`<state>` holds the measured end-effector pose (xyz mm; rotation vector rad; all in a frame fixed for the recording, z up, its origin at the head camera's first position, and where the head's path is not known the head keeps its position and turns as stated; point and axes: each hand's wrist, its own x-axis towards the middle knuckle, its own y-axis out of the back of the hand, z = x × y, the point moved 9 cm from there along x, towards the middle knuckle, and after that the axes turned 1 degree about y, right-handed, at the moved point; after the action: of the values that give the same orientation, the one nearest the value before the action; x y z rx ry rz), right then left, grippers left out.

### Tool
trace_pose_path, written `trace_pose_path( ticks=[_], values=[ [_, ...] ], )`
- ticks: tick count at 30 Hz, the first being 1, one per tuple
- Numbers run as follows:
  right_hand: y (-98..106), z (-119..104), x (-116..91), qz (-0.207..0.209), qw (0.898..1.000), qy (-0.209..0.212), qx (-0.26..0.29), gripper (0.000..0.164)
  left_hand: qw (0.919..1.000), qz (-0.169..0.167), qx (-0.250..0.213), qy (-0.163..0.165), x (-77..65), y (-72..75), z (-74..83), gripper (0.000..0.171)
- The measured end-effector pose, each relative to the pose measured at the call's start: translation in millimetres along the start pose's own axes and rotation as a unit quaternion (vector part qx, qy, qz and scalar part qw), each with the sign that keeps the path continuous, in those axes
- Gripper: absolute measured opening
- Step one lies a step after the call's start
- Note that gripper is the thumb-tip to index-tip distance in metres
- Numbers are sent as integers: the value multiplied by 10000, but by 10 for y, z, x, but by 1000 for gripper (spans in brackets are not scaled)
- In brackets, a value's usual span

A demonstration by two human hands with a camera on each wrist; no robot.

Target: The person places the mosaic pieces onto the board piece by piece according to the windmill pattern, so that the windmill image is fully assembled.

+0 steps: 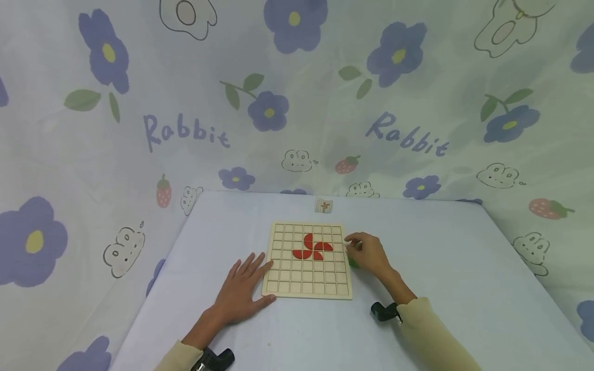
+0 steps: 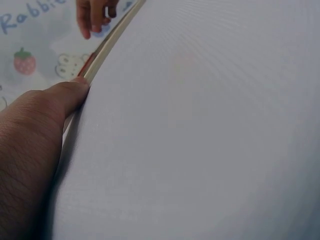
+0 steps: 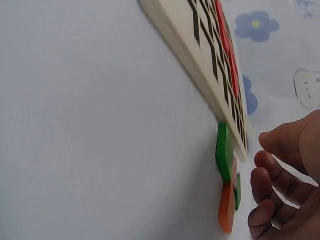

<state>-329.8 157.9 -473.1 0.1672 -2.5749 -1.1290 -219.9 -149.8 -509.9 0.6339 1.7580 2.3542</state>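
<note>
A pale wooden grid board (image 1: 306,281) lies on the table. Several red quarter-round pieces (image 1: 308,241) form a pinwheel in its upper middle squares. My left hand (image 1: 241,293) rests spread at the board's left side, fingertips along the edge and thumb at the near left corner. Beyond the right edge, my right hand (image 1: 369,254) hovers with loosely bent fingers and nothing between thumb and fingertips. Beside the board under that hand lie a green piece (image 3: 224,155), an orange piece (image 3: 226,207) and a smaller green piece, mostly hidden from the head view.
A small patterned card (image 1: 324,206) lies behind the board near the table's back edge. White cloth (image 1: 431,247) covers the table. A printed curtain (image 1: 297,103) hangs behind it. Dark wrist cameras (image 1: 384,312) sit at both sleeves.
</note>
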Motion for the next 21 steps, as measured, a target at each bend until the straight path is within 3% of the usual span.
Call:
trace_pose_path(
  ticks=[7, 12, 21],
  values=[
    [134, 319, -98, -43, 9972, -567, -480, 23, 9999, -87, -35, 44, -5, -54, -3, 84],
    [110, 393, -121, -216, 9964, -588, -568, 30, 10000, -19, 16, 30, -6, -42, -23, 85],
    [42, 335, -107, -341, 9980, -508, -176, 9, 10000, 7, 18, 5, -3, 13, 5, 85]
  ],
)
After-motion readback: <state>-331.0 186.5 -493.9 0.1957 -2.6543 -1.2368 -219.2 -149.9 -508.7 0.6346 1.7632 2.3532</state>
